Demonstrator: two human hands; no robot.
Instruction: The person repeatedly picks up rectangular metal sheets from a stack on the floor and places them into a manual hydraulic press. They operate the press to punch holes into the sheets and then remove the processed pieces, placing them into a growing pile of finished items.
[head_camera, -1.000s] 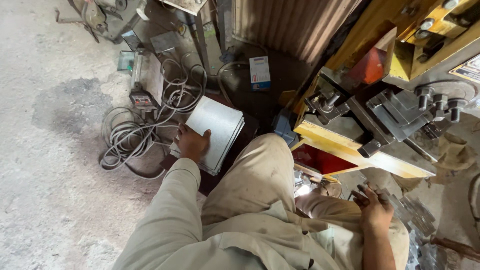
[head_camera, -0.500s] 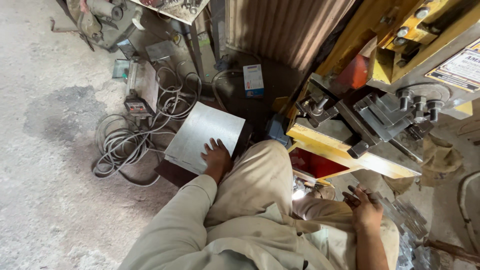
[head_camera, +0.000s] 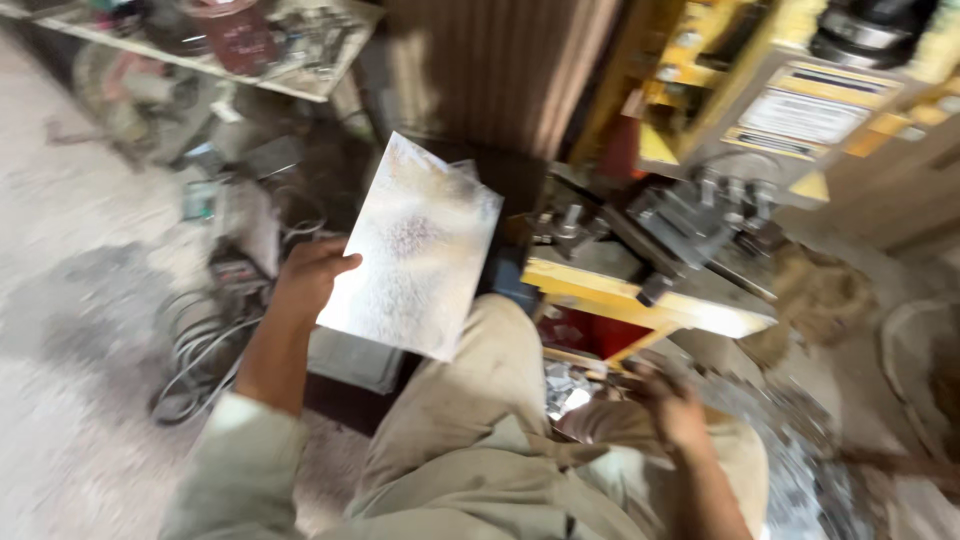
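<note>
One coil of grey cables (head_camera: 195, 355) lies on the dusty floor (head_camera: 70, 300) at the far left, beside a few small boxes too blurred to tell apart. Above them, a cluttered shelf (head_camera: 300, 85) carries dark objects that cannot be made out.

The left hand (head_camera: 305, 280) is raised on a bent arm in a pale sleeve, its fingers wrapped round the left edge of one flat rectangular metal sheet (head_camera: 420, 245). The sheet is held up off the floor, tilted, above the left knee and in front of a dark corrugated panel (head_camera: 490, 70). A second pale sheet or stack (head_camera: 355, 360) lies low beneath it, partly hidden.

Right of the sheet stands one yellow machine (head_camera: 720, 110) with a grey clamp and bolts over a yellow ledge (head_camera: 640, 300).

The right hand (head_camera: 675, 410) hangs low beside the right knee, blurred; whether it is closed or spread cannot be told. Shiny metal scraps (head_camera: 570, 385) lie just beside it.
</note>
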